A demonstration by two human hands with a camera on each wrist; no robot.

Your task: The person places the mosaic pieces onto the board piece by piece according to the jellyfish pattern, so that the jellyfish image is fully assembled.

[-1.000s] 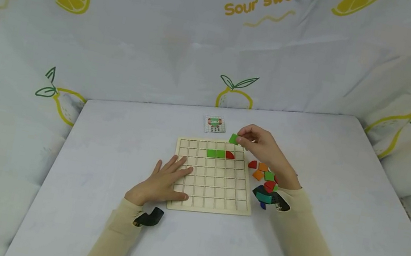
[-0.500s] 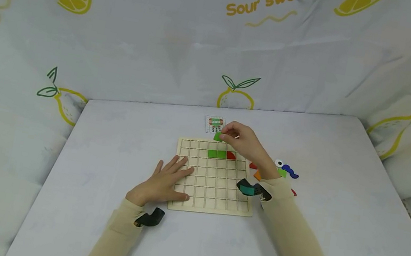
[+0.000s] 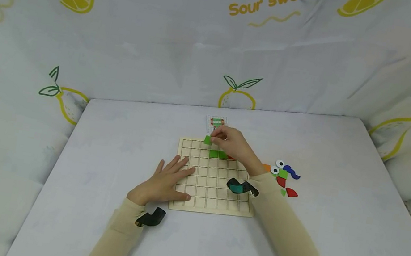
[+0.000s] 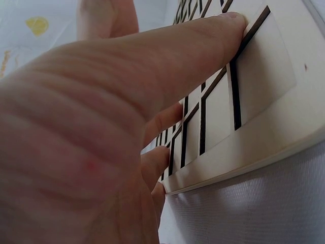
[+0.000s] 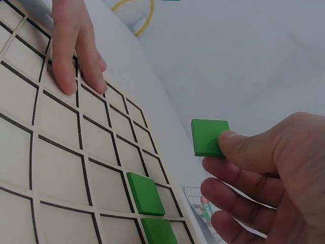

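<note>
A wooden grid board (image 3: 212, 183) lies on the table. Its upper rows hold two green square tiles (image 3: 218, 154) side by side, with a red quarter-round tile (image 3: 231, 158) partly hidden behind the right hand. My right hand (image 3: 233, 144) pinches another green square tile (image 5: 209, 137) between thumb and forefinger, raised over the board's far edge. With fingers spread, my left hand (image 3: 161, 184) rests on the board's left side; its thumb (image 4: 203, 43) lies across the grid lines in the left wrist view.
A small printed pattern card (image 3: 212, 122) lies beyond the board, partly covered by the right hand. Right of the board are loose pieces: a blue wavy piece (image 3: 291, 172), white eye discs (image 3: 279, 163), red pieces (image 3: 291, 192) and others. A printed white cloth hangs behind the table.
My right hand has moved left along the board's far edge with the green tile, then slightly lower toward the board. More loose pieces show at the right. The left hand stays put.
</note>
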